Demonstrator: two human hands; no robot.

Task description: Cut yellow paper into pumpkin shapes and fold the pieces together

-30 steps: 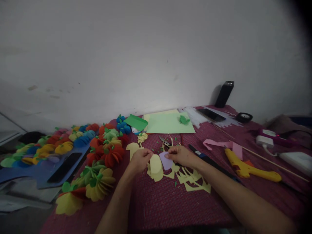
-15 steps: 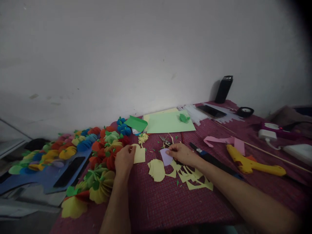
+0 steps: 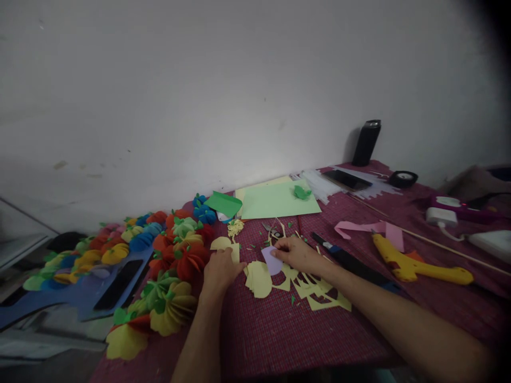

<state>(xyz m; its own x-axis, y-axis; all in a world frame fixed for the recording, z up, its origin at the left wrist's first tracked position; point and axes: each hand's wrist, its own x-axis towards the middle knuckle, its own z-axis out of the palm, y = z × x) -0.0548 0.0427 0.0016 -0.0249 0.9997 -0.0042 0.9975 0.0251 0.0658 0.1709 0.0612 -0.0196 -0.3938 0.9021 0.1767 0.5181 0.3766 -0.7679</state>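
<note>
My right hand point(image 3: 296, 255) pinches a small purple paper piece point(image 3: 272, 261) with rounded edges just above the tabletop. My left hand point(image 3: 221, 270) is over pale yellow paper point(image 3: 235, 248), its thumb spread away from the fingers and pointing at a fanned stack of rounded yellow paper pieces point(image 3: 261, 279). The fingertips partly cover the yellow paper, and I see nothing gripped in them. Yellow paper offcuts point(image 3: 315, 287) lie below my right hand. Behind it, scissors point(image 3: 272, 231) are partly visible among scraps.
Colourful paper pumpkins point(image 3: 186, 255) crowd the left side. Green sheets point(image 3: 275, 202) lie at the back by the wall. On the right are a yellow glue gun point(image 3: 419, 266), a blue-and-black cutter point(image 3: 351, 263), a thin stick point(image 3: 431, 237), a phone point(image 3: 347, 180) and a black bottle point(image 3: 366, 143).
My left hand has moved right, from the edge of the yellow paper towards the stack, and its thumb has spread. My right hand still holds the purple piece in about the same place.
</note>
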